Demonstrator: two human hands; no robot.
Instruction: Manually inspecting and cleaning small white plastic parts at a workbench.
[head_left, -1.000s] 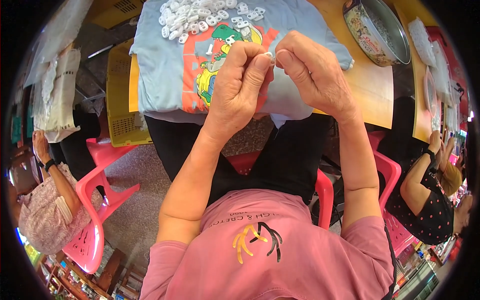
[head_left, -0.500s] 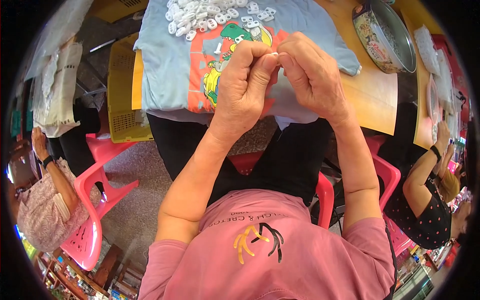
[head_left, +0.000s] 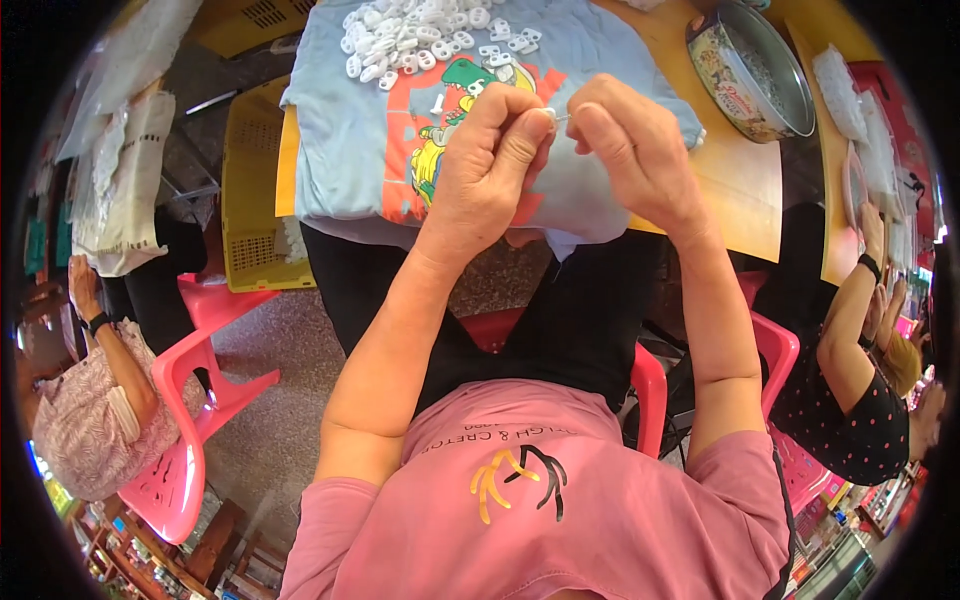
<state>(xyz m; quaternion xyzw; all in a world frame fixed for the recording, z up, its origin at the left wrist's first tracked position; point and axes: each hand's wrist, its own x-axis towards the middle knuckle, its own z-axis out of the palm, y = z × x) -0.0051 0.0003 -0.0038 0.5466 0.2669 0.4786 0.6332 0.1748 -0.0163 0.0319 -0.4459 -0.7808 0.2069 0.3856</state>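
Drifted slightly toward 6 o'clock since 1 second ago. Left hand [head_left: 490, 165] and right hand [head_left: 635, 150] pinched shut on small white piece [head_left: 549, 113], pile of white pieces [head_left: 420, 35] at 11 o'clock. Risk: slipping from fingertips, lost on blue shirt [head_left: 350, 130].

round printed tin [head_left: 752, 75] | table's right end | open

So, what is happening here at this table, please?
A seated person holds both hands together above a light blue cloth on the table. The left hand and right hand pinch a tiny white piece between their fingertips. A pile of small white plastic parts lies on the cloth, a round tin nearby.
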